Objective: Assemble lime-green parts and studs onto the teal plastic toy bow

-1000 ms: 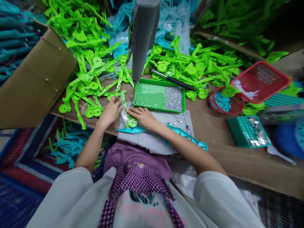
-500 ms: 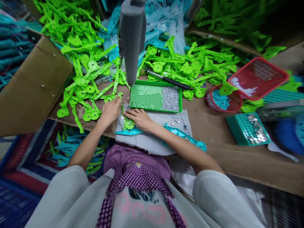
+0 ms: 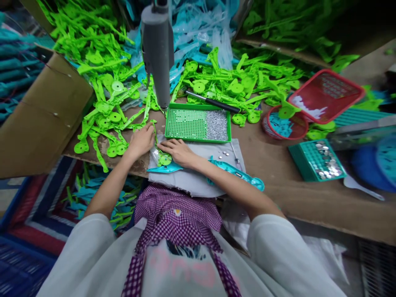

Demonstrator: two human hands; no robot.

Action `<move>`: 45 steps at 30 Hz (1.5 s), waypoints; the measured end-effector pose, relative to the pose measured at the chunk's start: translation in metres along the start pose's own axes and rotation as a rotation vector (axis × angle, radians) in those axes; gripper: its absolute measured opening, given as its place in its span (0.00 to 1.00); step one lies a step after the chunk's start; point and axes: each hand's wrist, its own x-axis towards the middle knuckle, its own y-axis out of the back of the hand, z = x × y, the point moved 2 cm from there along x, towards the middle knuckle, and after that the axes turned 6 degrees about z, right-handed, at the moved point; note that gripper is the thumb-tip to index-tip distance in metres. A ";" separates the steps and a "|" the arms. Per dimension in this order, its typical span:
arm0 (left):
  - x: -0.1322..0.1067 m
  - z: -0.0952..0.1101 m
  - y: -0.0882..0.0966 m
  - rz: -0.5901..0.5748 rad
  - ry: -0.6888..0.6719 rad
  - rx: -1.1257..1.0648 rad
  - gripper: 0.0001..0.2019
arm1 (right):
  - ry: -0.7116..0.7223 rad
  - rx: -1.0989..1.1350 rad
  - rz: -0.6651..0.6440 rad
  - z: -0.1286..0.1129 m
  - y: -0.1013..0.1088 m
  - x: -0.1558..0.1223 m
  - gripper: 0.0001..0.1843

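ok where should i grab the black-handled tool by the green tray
Probably by its black handle, from above with the right hand: that thicker end points right, while the thin metal shaft runs left toward the grey tool.

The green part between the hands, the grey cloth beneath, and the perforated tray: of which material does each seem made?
Green part: probably moulded plastic, smooth-looking, evenly bright, with a round disc end.
Grey cloth: fabric, matt, ragged lower edge; fibre unclear.
Perforated tray: likely rigid plastic, smooth, with straight walls and regular holes.
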 end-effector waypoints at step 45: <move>-0.020 0.213 -0.035 -0.188 -0.305 -0.606 0.25 | -0.674 0.551 0.162 0.041 0.109 -0.190 0.15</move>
